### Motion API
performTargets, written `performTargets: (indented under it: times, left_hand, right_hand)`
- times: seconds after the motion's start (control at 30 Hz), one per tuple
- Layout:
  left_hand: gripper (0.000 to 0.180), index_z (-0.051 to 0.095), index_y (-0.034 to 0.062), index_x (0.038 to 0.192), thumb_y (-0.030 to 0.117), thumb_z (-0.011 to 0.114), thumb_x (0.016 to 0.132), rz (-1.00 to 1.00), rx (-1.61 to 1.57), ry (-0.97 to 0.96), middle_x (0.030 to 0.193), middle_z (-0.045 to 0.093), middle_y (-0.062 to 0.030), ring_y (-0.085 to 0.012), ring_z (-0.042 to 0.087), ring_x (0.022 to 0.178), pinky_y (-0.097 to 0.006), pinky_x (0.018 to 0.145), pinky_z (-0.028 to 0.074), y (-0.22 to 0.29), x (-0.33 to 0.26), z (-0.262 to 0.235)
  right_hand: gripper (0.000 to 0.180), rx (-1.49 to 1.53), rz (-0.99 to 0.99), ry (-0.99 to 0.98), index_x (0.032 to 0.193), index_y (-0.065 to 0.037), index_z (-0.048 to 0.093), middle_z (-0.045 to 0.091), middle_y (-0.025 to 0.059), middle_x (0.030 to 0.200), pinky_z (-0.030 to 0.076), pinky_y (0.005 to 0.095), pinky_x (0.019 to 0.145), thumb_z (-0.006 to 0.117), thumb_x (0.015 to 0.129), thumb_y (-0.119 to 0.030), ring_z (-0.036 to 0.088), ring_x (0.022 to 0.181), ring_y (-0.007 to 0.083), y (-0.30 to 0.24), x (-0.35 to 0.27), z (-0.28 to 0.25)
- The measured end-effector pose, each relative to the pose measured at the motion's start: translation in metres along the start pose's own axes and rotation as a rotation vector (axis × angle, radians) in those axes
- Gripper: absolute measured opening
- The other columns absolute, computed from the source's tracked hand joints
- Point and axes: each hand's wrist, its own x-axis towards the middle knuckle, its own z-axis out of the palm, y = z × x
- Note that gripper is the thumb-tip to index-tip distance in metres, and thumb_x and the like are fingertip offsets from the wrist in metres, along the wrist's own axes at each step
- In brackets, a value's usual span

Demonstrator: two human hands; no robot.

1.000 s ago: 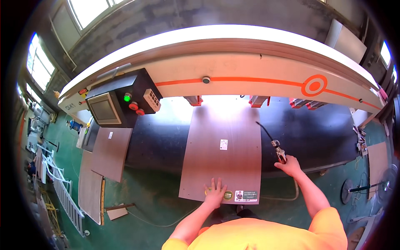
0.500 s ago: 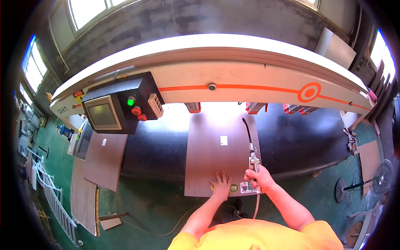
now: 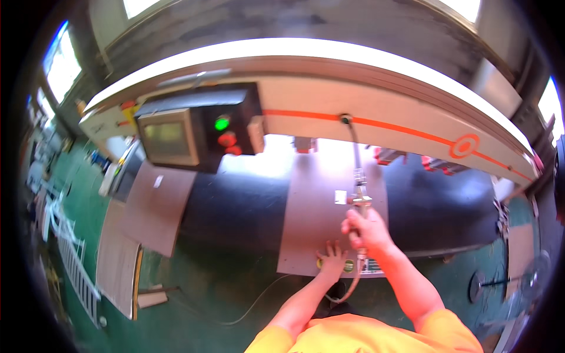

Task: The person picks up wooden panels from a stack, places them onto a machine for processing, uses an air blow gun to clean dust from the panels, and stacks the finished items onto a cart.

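A long brown board (image 3: 312,217) lies on the black machine bed, its near end over the front edge. My left hand (image 3: 333,259) rests flat on that near end, fingers spread, beside round stickers. My right hand (image 3: 366,229) is wrapped round the handle of an air blow gun (image 3: 361,191), held above the board. Its thin dark nozzle points away from me, and the tip overlaps a round button on the machine beam in this view; whether they touch I cannot tell. A hose (image 3: 353,285) hangs from the handle's base. A white label (image 3: 341,197) sits on the board.
A white machine beam (image 3: 400,112) with an orange stripe spans the bed (image 3: 241,206). On its left hangs a control box (image 3: 200,126) with a screen and buttons. Other boards (image 3: 158,203) lie at left, near a ladder (image 3: 76,276). A pedestal fan (image 3: 500,282) stands at right.
My right hand has moved forward with the blow gun, whose nozzle now reaches up to the beam. The view has shifted and tilted; my left hand stays on the board's near end.
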Motion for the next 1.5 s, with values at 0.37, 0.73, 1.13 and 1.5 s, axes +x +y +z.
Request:
performTargets:
  times: [0.37, 0.73, 1.13, 1.5]
  left_hand:
    - [0.053, 0.041, 0.0189, 0.146, 0.021, 0.049, 0.094, 0.007, -0.026, -0.008, 0.156, 0.013, -0.0274, -0.0571, 0.014, 0.140, -0.080, 0.091, 0.031, 0.005, -0.006, -0.002]
    - [0.069, 0.037, 0.0186, 0.148, 0.026, 0.064, 0.085, -0.014, -0.045, -0.001, 0.158, 0.012, -0.0252, -0.0511, 0.012, 0.143, -0.076, 0.099, 0.028, 0.000, -0.014, -0.007]
    - [0.032, 0.070, 0.0021, 0.094, 0.029, 0.066, 0.078, -0.964, -1.205, 0.868, 0.079, 0.067, -0.0175, -0.0316, 0.066, 0.077, -0.039, 0.073, 0.053, -0.272, -0.230, 0.094]
    - [0.065, 0.030, 0.0009, 0.148, 0.013, 0.060, 0.091, -1.345, -1.741, 1.290, 0.134, 0.053, -0.0185, -0.0286, 0.054, 0.121, -0.038, 0.099, 0.045, -0.570, -0.321, 0.137]
  right_hand:
    - [0.030, -0.006, -0.002, 0.039, 0.126, -0.010, 0.044, 0.058, 0.0072, 0.072, 0.035, 0.0238, 0.035, 0.049, 0.101, -0.024, 0.041, 0.036, 0.0079, 0.000, -0.006, 0.000]
    - [0.070, -0.116, 0.348, 0.066, 0.095, -0.005, 0.058, 0.061, 0.0161, 0.064, 0.032, 0.0265, 0.028, 0.025, 0.096, -0.067, 0.041, 0.028, 0.0166, 0.104, -0.042, -0.153]
    - [0.054, -0.566, 0.473, -0.125, 0.088, -0.005, 0.053, 0.058, 0.0081, 0.062, 0.032, 0.0278, 0.032, 0.028, 0.103, -0.050, 0.044, 0.036, 0.0145, 0.188, -0.025, 0.060]
    - [0.059, -0.733, 0.501, -0.079, 0.082, -0.009, 0.057, 0.056, 0.0060, 0.059, 0.035, 0.0302, 0.037, 0.030, 0.100, -0.058, 0.047, 0.039, 0.0164, 0.202, 0.114, 0.313]
